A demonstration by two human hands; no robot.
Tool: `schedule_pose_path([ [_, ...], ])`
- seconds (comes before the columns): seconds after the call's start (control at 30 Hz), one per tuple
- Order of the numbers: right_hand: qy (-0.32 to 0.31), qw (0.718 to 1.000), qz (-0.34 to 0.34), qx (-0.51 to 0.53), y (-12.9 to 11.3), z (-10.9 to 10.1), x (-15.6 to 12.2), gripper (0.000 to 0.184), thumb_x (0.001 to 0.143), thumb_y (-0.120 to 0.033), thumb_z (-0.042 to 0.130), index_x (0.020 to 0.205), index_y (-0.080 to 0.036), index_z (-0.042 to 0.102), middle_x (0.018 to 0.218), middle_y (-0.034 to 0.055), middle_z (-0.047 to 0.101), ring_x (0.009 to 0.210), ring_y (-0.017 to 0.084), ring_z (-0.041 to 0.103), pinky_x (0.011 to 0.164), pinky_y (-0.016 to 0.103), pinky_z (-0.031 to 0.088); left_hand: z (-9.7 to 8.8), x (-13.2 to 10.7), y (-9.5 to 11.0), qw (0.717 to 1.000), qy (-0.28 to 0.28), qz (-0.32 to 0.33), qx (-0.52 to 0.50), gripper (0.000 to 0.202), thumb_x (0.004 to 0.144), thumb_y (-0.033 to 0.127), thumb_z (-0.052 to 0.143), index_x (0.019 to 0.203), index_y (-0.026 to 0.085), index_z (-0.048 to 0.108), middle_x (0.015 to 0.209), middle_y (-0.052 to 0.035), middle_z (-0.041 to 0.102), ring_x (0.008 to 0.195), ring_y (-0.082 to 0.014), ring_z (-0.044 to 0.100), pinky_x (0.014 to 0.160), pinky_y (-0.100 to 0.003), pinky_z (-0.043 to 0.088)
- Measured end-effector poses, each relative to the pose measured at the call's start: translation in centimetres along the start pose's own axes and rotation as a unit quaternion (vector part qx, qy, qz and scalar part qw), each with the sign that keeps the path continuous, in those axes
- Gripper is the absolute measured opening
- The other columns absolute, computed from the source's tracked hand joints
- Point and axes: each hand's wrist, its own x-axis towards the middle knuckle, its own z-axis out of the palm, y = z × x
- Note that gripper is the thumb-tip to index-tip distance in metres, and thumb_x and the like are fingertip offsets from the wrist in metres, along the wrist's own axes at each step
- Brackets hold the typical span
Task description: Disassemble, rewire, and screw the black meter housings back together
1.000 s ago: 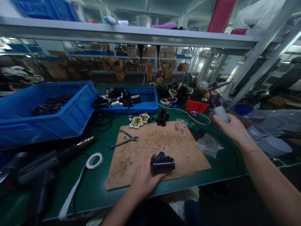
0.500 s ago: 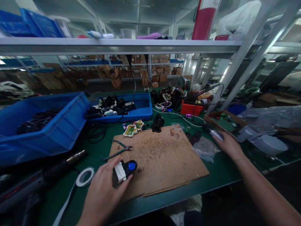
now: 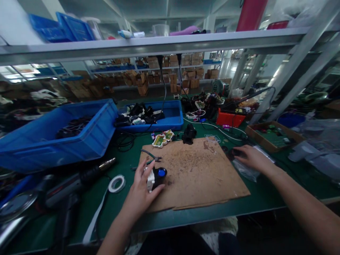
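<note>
1. The left hand (image 3: 140, 184) curls around a small black and white part (image 3: 156, 182). The thumb is on the near side and the fingers are on the far side, so the part is pinched between them.
2. That part is above the left side of a brown board (image 3: 204, 177). A blue round spot on it faces up. I cannot tell if its bottom touches the board.
3. The right hand (image 3: 251, 157) is past the board's right edge, over a clear plastic bag (image 3: 248, 172). Its fingers bend down at some small dark pieces (image 3: 235, 153). I cannot tell if they pinch one.
4. A shiny grey thing (image 3: 262, 153) lies just beside the right hand, partly hidden.
5. Pliers (image 3: 156, 159) lie on the board behind the left hand, which hides a bit of one handle.
6. At the board's far edge sit green circuit boards in white shells (image 3: 159, 141), and next to them a black part (image 3: 189, 134).
7. On the left, a roll of white tape (image 3: 117, 184) lies on the green table (image 3: 122, 207), with its loose end hanging toward the near edge. A heat gun (image 3: 69, 186) lies beside it.
8. Farther back are a big blue bin (image 3: 77, 150) and a low blue tray (image 3: 172, 124) full of black and white bits on its left side.
</note>
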Motion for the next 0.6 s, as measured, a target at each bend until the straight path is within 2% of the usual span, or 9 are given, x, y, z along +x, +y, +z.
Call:
schedule_pose_path([
  [0.07,0.048,0.999,0.009,0.005,-0.3,-0.4,-0.4,0.049,0.088,-0.045,0.059,0.124,-0.012,0.066,0.114,0.0198,0.067,0.103,0.035,0.065,0.093,0.049,0.052,0.0,-0.6,0.0,1.0,0.0,-0.01,0.003,0.086,0.087,0.033,0.07,0.156,0.034,0.018,0.16,-0.0135,0.025,0.146,-0.035,0.036,0.112,-0.054,0.044],
  [0.13,0.109,0.992,0.025,0.055,-2.1,-0.7,-1.0,0.052,0.085,-0.048,0.065,0.124,-0.013,0.062,0.114,0.0204,0.067,0.104,0.037,0.066,0.093,0.053,0.052,0.2,-0.8,0.0,1.0,0.004,-0.017,-0.022,0.092,0.085,0.031,0.071,0.156,0.032,0.013,0.157,-0.0155,0.032,0.144,-0.0341,0.041,0.113,-0.054,0.042],
  [0.2,0.139,0.973,0.047,0.177,-5.5,-0.7,-1.9,0.052,0.082,-0.05,0.07,0.121,-0.017,0.058,0.112,0.0183,0.068,0.1,0.035,0.069,0.089,0.052,0.056,0.3,-0.4,0.0,0.997,0.016,-0.031,-0.072,0.095,0.082,0.03,0.074,0.154,0.028,0.012,0.151,-0.017,0.04,0.139,-0.0319,0.047,0.113,-0.053,0.041],
  [0.23,0.146,0.954,0.066,0.252,-7.7,-0.4,-2.5,0.049,0.082,-0.049,0.071,0.118,-0.019,0.056,0.113,0.0172,0.069,0.102,0.033,0.07,0.089,0.049,0.058,0.2,0.1,0.0,0.994,0.025,-0.042,-0.1,0.095,0.08,0.03,0.075,0.152,0.026,0.013,0.148,-0.0172,0.044,0.135,-0.0306,0.051,0.112,-0.051,0.043],
  [0.3,0.102,0.909,0.055,0.399,-12.5,0.6,-3.6,0.045,0.083,-0.048,0.072,0.113,-0.02,0.054,0.119,0.0162,0.068,0.106,0.029,0.07,0.093,0.046,0.059,-0.2,1.7,0.0,0.986,0.038,-0.064,-0.147,0.093,0.076,0.031,0.08,0.147,0.025,0.021,0.142,-0.0161,0.05,0.126,-0.0281,0.059,0.106,-0.047,0.048],
  [0.37,0.029,0.89,0.0,0.454,-16.6,2.0,-4.7,0.042,0.086,-0.046,0.07,0.114,-0.02,0.054,0.122,0.0152,0.067,0.109,0.027,0.07,0.098,0.046,0.058,-0.8,4.2,0.2,0.981,0.035,-0.067,-0.179,0.089,0.072,0.033,0.084,0.143,0.024,0.031,0.136,-0.0141,0.055,0.12,-0.0267,0.063,0.102,-0.044,0.051],
  [0.47,-0.006,0.926,-0.072,0.37,-19.8,4.1,-5.8,0.041,0.089,-0.045,0.067,0.122,-0.022,0.059,0.127,0.0124,0.066,0.12,0.029,0.063,0.107,0.051,0.051,-1.6,8.1,0.9,0.978,0.026,-0.036,-0.205,0.085,0.068,0.035,0.087,0.14,0.023,0.043,0.135,-0.0134,0.058,0.124,-0.0281,0.06,0.108,-0.046,0.046],
  [0.53,0.007,0.949,-0.082,0.306,-20.2,4.8,-6.2,0.045,0.092,-0.044,0.063,0.131,-0.024,0.057,0.132,0.0122,0.064,0.125,0.03,0.06,0.11,0.054,0.047,-1.5,10.0,1.5,0.975,0.007,-0.015,-0.223,0.084,0.069,0.034,0.086,0.142,0.024,0.045,0.139,-0.013,0.057,0.128,-0.0288,0.057,0.11,-0.046,0.044],
  [0.6,0.023,0.96,-0.09,0.263,-19.9,5.0,-6.3,0.045,0.094,-0.043,0.059,0.136,-0.026,0.055,0.135,0.012,0.062,0.127,0.031,0.059,0.11,0.055,0.046,-0.8,10.7,2.0,0.968,-0.036,-0.009,-0.247,0.081,0.073,0.034,0.083,0.144,0.027,0.044,0.141,-0.0109,0.056,0.129,-0.0281,0.057,0.111,-0.046,0.043],
])
